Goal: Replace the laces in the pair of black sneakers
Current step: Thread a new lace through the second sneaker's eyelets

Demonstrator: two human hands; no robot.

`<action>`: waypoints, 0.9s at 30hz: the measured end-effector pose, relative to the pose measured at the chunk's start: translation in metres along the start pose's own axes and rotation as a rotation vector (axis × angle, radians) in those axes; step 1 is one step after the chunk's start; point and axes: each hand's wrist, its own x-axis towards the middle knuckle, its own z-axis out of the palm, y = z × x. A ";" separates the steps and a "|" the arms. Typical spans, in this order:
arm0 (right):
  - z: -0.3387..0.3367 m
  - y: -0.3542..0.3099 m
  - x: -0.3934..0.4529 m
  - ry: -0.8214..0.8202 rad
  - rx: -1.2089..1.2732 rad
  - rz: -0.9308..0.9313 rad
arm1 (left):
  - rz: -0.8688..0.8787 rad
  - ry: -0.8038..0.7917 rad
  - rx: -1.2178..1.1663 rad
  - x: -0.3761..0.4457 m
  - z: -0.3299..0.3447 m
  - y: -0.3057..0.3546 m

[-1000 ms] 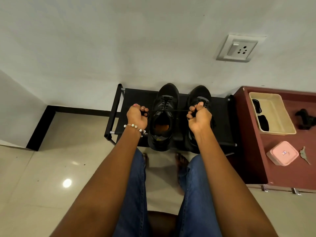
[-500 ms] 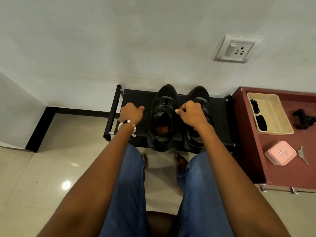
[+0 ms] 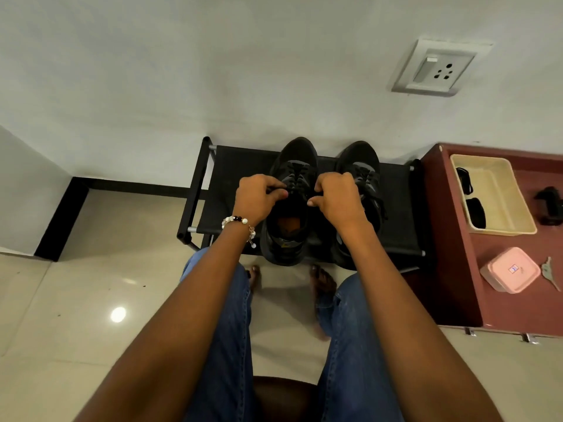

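Pale floor tiles and a plain wall, with a low black shoe rack pushed up against it. Both black sneakers sit on top, toes to the wall. Left hand and right hand are close together over the left sneaker, fingers curled and pinching the black lace near the tongue. The right sneaker sits just beside and partly under the right hand. Further out past the right hand, a maroon table holds a beige tray and a pink box.
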 end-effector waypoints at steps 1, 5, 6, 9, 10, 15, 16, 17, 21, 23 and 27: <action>0.004 0.001 0.001 0.021 -0.031 -0.005 | -0.011 0.032 -0.013 0.001 0.002 -0.001; 0.020 0.000 0.003 0.038 -0.027 -0.014 | -0.036 0.041 -0.047 0.003 0.002 0.001; 0.024 0.001 0.002 0.044 -0.001 -0.012 | -0.043 0.038 -0.058 0.004 0.002 0.000; 0.029 0.008 0.004 0.069 0.088 0.019 | -0.060 0.033 -0.071 0.005 0.001 0.001; 0.028 0.010 0.005 0.081 0.113 0.025 | -0.070 0.029 -0.080 0.005 0.001 0.002; 0.031 0.017 0.009 0.112 0.242 0.024 | -0.143 0.045 -0.037 0.006 -0.002 0.005; 0.033 0.017 0.009 0.122 0.268 0.029 | -0.156 0.062 -0.019 0.005 -0.003 0.005; 0.035 0.018 0.010 0.125 0.280 0.040 | -0.165 0.078 -0.002 0.005 -0.003 0.005; 0.033 0.023 0.010 0.075 0.309 0.028 | -0.182 0.027 -0.012 0.002 -0.007 0.006; 0.025 0.029 0.009 -0.005 0.337 -0.016 | -0.228 -0.111 -0.085 0.001 -0.017 0.002; 0.006 0.041 0.005 -0.123 0.713 -0.033 | -0.268 -0.215 -0.595 -0.001 -0.036 0.002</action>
